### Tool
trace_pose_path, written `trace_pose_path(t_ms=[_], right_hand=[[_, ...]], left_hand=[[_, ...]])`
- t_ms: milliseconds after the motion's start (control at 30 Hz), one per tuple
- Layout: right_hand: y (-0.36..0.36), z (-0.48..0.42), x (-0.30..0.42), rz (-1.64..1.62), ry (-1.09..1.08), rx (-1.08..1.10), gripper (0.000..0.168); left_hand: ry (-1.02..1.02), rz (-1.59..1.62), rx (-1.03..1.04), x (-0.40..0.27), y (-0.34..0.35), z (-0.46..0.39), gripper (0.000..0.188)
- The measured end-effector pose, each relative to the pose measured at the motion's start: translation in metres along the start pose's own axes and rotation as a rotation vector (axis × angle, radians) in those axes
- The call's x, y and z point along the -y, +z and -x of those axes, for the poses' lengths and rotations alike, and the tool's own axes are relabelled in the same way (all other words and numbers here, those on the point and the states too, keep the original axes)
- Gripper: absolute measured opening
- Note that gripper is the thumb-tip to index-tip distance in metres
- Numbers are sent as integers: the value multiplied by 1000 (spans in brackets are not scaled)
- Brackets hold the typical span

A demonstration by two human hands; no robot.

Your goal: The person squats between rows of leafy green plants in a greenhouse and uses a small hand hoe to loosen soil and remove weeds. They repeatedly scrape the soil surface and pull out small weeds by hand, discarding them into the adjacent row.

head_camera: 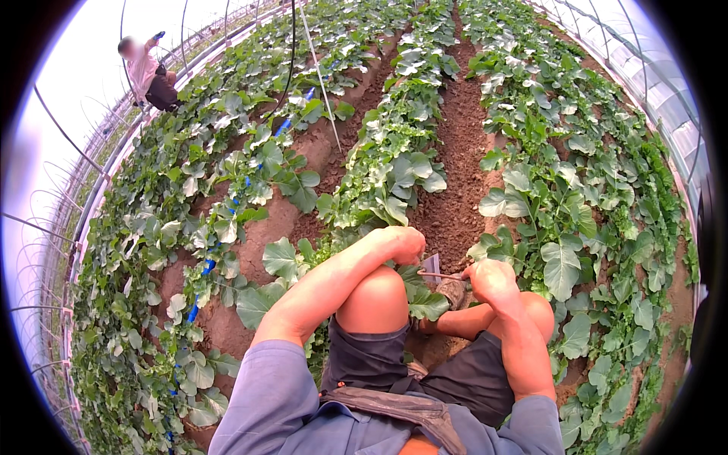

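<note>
My right hand [493, 278] is closed around one end of a thin brown rod [441, 274], which reaches left across the furrow. A flat pale blade or plate [431, 266] shows just behind the rod; whether the two are joined cannot be told. My left hand [406, 245] is curled above my left knee, beside leafy green plants [424, 296]; its fingertips are hidden, and what they hold does not show. Below the rod is my shoe [451, 291], on the soil between the crop rows.
A bare soil furrow [463, 131] runs ahead between leafy rows. A blue hose [209, 266] lies among plants on the left. A white string [319, 74] and a black cable [293, 51] hang ahead. Greenhouse hoops line both sides. Another person [152, 77] is at far left.
</note>
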State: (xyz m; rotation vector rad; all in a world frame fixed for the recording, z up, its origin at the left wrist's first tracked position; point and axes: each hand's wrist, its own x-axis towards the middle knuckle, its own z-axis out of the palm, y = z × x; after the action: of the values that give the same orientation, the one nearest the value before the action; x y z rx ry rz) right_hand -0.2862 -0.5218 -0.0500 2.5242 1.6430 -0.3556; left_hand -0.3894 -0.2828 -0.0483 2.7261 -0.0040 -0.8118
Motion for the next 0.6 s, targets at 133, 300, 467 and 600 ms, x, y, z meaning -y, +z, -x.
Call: trace_pose_path(t_ms=[133,300,467,600], right_hand=[[3,-1,-1,12,3,-7,35],[5,-2,0,17,6,-15,38],[1,1,-1,-2,11,-17,39],[5,-2,-2,7,17,-20,39]], left_hand=[[2,-44,1,-2,-3,2,26],[17,-78,12,-2,-3,5,32],[-50,-36,17,-13,-12,10,37],[-62,-106,-6,1,0,0,30]])
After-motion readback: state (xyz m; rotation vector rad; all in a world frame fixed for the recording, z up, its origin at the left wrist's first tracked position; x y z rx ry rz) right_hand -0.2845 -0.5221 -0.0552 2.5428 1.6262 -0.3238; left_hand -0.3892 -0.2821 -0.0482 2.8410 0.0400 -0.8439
